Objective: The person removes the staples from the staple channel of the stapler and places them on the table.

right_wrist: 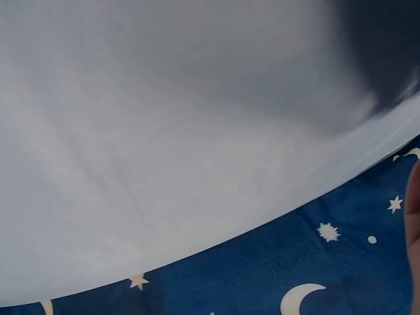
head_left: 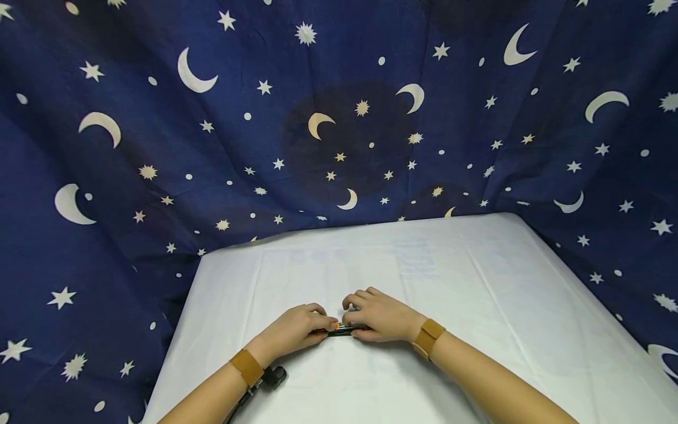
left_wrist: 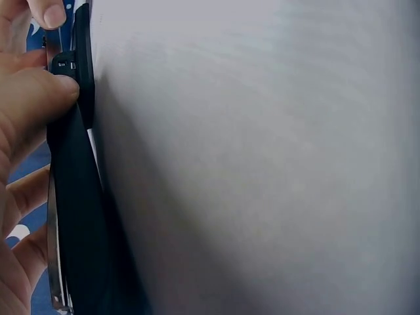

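Between both hands, low over the white table, is a slim black stapler with a metal strip along one side. A small patch of orange and other colours shows on it in the head view. My left hand grips its left part, the thumb pressing on the black body in the left wrist view. My right hand holds the other end with bent fingers, hiding much of that end. In the right wrist view only part of a finger shows at the right edge.
A white cloth covers the table. A dark blue curtain with moons and stars hangs behind and at both sides. Tan bands circle both wrists, and a small black device with a cable sits by the left wrist.
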A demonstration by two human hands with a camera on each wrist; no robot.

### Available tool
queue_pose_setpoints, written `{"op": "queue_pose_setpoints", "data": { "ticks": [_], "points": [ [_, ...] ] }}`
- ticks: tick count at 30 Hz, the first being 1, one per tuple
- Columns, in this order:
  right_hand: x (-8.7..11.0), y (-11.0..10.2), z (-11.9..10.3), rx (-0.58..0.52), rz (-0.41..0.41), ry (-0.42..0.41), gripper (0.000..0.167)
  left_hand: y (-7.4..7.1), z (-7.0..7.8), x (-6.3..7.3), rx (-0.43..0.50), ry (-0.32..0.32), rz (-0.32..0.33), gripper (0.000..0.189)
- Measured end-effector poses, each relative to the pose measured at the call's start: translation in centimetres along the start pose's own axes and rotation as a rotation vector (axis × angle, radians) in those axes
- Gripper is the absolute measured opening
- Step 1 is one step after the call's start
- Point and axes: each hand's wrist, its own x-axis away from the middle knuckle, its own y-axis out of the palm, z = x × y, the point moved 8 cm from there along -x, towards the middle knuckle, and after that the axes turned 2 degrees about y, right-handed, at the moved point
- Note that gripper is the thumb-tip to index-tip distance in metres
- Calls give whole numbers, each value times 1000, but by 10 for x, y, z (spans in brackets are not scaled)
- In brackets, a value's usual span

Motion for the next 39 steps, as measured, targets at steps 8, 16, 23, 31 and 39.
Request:
{"op": "queue_pose_setpoints", "data": {
  "ticks": [8, 16, 23, 31, 39],
  "points": [
    [-11, -3, -4, -41, -34, 5, 7, 1, 3, 1, 18, -4, 0, 20],
    [3, -14, 8, -215, -33, 99, 5, 1, 2, 1, 55, -22, 2, 30],
    [13, -46, 28, -281, 66, 328, 20, 1, -2, 0, 36, -16, 16, 30],
    [39, -24, 61, -106, -48, 421, 14, 5, -1, 0, -83, -39, -30, 47],
    [65, 8, 73, -149, -104, 480, 12, 15, 3, -1, -187, -39, -91, 57]
  ]
}}
